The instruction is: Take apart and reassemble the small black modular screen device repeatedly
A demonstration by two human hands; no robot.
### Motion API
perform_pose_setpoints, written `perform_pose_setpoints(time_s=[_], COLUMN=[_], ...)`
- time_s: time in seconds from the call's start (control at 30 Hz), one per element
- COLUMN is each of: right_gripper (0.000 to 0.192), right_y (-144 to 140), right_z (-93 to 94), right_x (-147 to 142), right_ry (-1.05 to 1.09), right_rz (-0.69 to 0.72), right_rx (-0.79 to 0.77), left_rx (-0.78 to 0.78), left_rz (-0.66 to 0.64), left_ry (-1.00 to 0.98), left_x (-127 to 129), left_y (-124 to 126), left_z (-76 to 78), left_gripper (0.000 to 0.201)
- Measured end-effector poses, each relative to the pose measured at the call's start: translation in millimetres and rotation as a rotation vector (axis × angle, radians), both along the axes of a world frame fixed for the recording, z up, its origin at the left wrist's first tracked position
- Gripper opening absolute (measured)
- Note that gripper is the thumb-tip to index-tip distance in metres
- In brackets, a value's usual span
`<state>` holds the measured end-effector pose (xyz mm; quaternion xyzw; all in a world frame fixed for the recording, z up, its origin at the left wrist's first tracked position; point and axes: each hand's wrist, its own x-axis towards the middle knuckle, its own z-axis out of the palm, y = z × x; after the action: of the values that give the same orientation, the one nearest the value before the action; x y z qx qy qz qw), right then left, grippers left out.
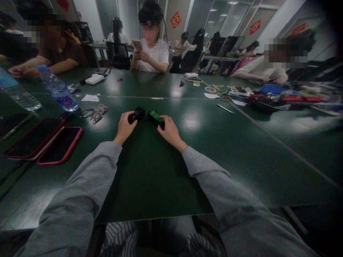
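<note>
My left hand (125, 126) is closed around a small black plastic housing (138, 113), thumb on the near side and fingers over the far side. Close by on the right, my right hand (170, 130) grips a black case with a green circuit board (155, 115) set in its top. The two pieces are apart, with a narrow strip of table between them. Both are at or just above the dark green tabletop (150, 171); I cannot tell whether they rest on it. Fine details inside the black housing are too dark to make out.
Eyeglasses (98, 113), a water bottle (60, 91) and a pink-cased phone (61, 145) lie or stand on the left. A metal tool (225, 109) lies on the right, before a heap of cables (241, 92). A person (152, 50) holding a phone sits opposite; others sit at both sides.
</note>
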<state>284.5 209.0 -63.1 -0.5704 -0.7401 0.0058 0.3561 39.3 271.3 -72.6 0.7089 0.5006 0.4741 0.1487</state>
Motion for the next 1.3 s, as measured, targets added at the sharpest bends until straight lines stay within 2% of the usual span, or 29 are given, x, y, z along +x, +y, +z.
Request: perform_pose_setpoints(time_s=[0.07, 0.13, 0.3, 0.73, 1.3], right_gripper=[0.062, 0.067, 0.051, 0.052, 0.051], right_y=[4.9, 8.9, 10.5, 9.3, 10.0], right_z=[-4.1, -6.8, -6.1, -7.0, -7.4], right_x=[3.8, 6.3, 6.6, 8.0, 6.1], right_ry=[0.100, 0.143, 0.120, 0.123, 0.068], right_rz=[-0.004, -0.012, -0.051, -0.051, -0.036], right_rx=[0.015, -0.004, -0.072, -0.080, -0.060], left_rx=[-0.009, -0.034, -0.064, -0.031, 0.067], left_rz=[0.023, 0.025, 0.047, 0.167, 0.113], left_ry=[-0.028, -0.031, -0.022, -0.080, 0.001], left_x=[-1.5, -2.2, -1.8, 0.1, 2.2], left_y=[1.5, 1.7, -3.0, -8.0, -11.6], left_z=[-1.0, -1.5, 1.1, 6.0, 8.6], left_gripper=[0.045, 0.044, 0.041, 0.037, 0.037])
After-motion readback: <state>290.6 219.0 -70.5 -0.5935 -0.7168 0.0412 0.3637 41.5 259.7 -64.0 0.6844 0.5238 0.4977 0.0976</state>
